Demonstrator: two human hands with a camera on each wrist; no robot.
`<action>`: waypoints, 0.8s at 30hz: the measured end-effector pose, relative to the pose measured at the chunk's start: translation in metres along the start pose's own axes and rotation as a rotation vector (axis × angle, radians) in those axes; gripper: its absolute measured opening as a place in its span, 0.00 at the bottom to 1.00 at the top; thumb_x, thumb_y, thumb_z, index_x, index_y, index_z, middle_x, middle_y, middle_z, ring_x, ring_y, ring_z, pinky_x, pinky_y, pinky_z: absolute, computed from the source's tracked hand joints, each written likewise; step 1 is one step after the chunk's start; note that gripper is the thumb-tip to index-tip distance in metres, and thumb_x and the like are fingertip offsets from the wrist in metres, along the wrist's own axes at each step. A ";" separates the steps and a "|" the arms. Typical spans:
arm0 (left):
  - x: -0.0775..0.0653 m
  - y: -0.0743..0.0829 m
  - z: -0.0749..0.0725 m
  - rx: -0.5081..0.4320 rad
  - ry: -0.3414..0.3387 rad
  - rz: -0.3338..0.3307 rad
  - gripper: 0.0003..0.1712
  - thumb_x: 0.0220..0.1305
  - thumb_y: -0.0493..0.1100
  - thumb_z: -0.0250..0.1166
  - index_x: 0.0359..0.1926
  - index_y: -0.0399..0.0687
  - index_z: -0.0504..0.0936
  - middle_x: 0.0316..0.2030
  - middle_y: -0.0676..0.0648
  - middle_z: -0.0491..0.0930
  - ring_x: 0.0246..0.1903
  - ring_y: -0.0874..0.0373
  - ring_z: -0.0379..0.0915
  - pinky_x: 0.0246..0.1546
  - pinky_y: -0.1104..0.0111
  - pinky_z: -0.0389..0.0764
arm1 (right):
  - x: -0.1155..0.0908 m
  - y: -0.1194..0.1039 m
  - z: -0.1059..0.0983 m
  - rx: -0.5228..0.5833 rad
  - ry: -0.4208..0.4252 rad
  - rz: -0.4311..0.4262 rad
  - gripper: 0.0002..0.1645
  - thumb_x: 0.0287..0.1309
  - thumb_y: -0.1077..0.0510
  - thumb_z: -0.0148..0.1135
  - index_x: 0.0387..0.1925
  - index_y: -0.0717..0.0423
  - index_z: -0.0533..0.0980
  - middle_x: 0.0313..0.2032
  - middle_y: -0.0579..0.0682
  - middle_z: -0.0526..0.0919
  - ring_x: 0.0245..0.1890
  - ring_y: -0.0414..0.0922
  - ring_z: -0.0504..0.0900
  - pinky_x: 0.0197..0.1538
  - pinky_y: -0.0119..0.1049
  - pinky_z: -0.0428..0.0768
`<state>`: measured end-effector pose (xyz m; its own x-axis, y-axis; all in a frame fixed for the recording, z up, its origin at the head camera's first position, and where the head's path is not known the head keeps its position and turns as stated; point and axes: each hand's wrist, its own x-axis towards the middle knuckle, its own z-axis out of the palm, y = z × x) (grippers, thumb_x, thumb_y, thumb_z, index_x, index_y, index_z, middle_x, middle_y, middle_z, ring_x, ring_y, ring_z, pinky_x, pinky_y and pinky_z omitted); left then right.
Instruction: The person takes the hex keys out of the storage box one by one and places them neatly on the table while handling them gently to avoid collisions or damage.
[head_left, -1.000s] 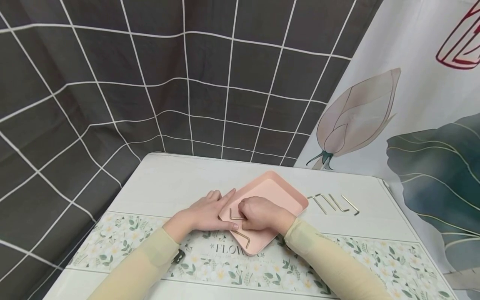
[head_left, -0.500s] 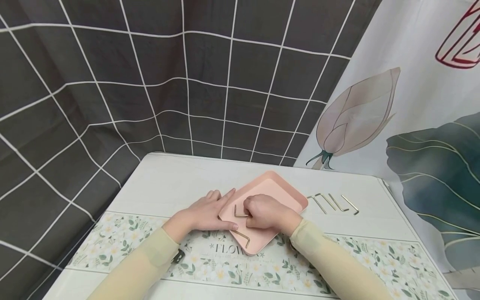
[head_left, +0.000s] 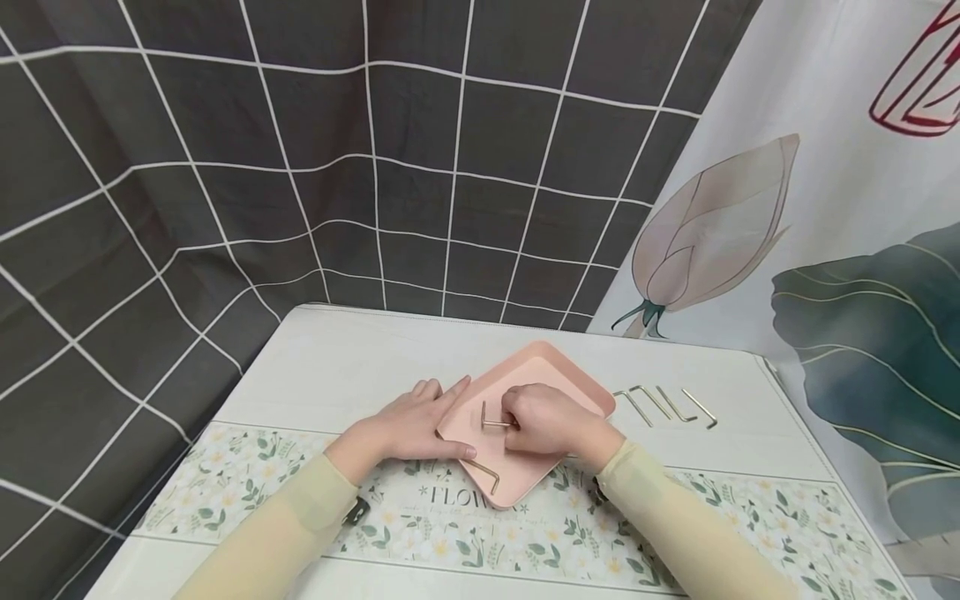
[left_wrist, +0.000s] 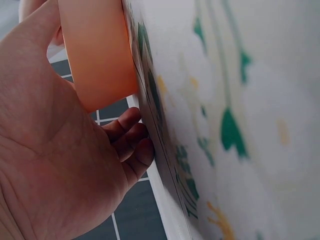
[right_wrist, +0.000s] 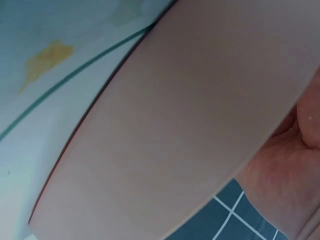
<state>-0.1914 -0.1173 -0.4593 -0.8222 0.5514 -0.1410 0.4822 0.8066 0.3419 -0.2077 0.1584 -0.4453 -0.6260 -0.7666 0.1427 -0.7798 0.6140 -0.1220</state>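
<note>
Mid-frame, your right hand (head_left: pixel 546 422) curled round an L-shaped key (head_left: pixel 492 423) — positioning it, seemingly — while your spread left hand (head_left: pixel 420 425) steadied the tray (head_left: pixel 546 367). Releasing cleanly probably came next.

The white table (head_left: pixel 360 342) carries a flowered band and, set at an angle, a pink tray (head_left: pixel 558 379). The person's left hand (head_left: pixel 417 425) braces the tray's left corner. The right hand (head_left: pixel 551 421), over the tray, grips an L-shaped rod (head_left: pixel 492 424). A second bent rod (head_left: pixel 483 470) lies inside, just beside the left thumb. Four more rods (head_left: pixel 678 406) lie right of the tray.
</note>
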 end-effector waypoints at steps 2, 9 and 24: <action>0.000 0.000 0.000 0.001 0.000 0.000 0.73 0.62 0.88 0.61 0.93 0.57 0.45 0.45 0.52 0.66 0.43 0.58 0.60 0.44 0.64 0.70 | -0.002 0.002 -0.002 -0.001 0.007 0.002 0.13 0.46 0.58 0.73 0.26 0.44 0.73 0.24 0.36 0.70 0.25 0.37 0.69 0.37 0.36 0.76; 0.000 0.000 0.000 0.000 0.004 0.005 0.72 0.62 0.87 0.62 0.92 0.55 0.46 0.45 0.52 0.66 0.44 0.58 0.60 0.44 0.64 0.70 | -0.009 0.007 -0.007 -0.019 0.027 0.030 0.14 0.46 0.58 0.73 0.26 0.44 0.73 0.24 0.36 0.69 0.25 0.37 0.68 0.36 0.36 0.75; 0.000 0.000 0.000 -0.013 -0.006 0.004 0.73 0.61 0.88 0.62 0.93 0.56 0.46 0.46 0.52 0.66 0.44 0.58 0.60 0.45 0.64 0.70 | -0.029 0.016 -0.012 0.020 0.090 0.073 0.15 0.49 0.62 0.73 0.25 0.45 0.73 0.23 0.36 0.68 0.24 0.35 0.66 0.31 0.31 0.69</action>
<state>-0.1916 -0.1168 -0.4589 -0.8186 0.5557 -0.1454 0.4813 0.8018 0.3542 -0.2020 0.1923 -0.4392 -0.6801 -0.6994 0.2200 -0.7322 0.6632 -0.1550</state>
